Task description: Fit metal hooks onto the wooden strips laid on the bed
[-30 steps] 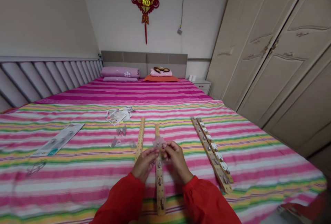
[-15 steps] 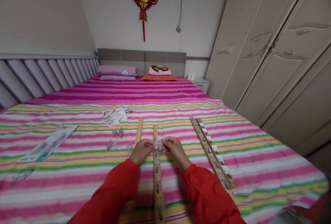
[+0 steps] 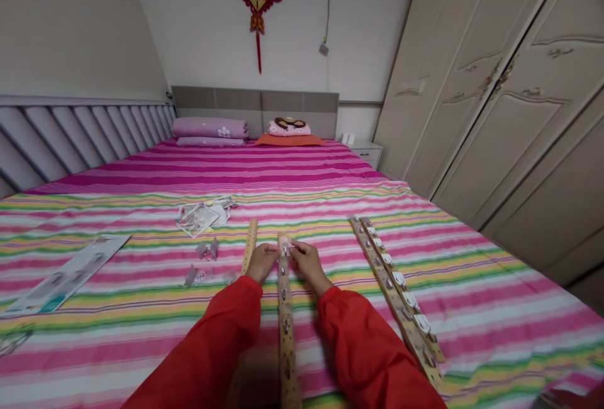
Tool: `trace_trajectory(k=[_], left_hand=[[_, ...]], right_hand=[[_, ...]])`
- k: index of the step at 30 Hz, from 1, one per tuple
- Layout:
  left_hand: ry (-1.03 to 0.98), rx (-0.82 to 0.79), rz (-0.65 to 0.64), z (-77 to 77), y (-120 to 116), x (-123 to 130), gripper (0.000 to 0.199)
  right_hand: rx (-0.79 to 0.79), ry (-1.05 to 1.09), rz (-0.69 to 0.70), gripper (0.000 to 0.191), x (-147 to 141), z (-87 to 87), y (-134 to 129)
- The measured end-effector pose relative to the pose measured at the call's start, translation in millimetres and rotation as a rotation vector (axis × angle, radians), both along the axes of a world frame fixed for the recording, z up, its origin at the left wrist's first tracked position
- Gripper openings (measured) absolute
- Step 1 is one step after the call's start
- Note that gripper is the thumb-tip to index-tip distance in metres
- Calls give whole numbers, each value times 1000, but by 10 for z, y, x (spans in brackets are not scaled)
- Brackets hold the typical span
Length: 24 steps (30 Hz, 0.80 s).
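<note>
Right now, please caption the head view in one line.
Left hand and right hand hold a clear piece on a wooden strip on a striped bedspread.

The bedspread (image 3: 472,308) runs in pink, yellow, green and white stripes, turning deep magenta at the far end; the sleeves (image 3: 202,346) are bright red, and the middle wooden strip (image 3: 285,340) is pale tan.

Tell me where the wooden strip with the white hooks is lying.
In the head view, the wooden strip with the white hooks lies on the striped bedsheet right of the person's right hand, directly beside a second wooden strip.
</note>
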<state>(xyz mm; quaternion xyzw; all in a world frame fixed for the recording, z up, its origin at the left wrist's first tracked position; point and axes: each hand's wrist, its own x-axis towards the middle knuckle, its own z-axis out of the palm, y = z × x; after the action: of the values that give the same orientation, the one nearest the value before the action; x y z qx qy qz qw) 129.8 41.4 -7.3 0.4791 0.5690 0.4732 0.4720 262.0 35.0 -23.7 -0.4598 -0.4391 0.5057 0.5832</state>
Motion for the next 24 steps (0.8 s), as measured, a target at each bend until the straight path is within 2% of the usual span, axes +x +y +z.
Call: trace_trajectory(k=[8, 24], left_hand=[[111, -6, 11, -163, 124, -28, 3], [218, -19, 56, -353, 184, -29, 7]], right_hand=[[1, -48, 8, 39, -45, -235, 108], [5, -96, -10, 39, -91, -446, 256]])
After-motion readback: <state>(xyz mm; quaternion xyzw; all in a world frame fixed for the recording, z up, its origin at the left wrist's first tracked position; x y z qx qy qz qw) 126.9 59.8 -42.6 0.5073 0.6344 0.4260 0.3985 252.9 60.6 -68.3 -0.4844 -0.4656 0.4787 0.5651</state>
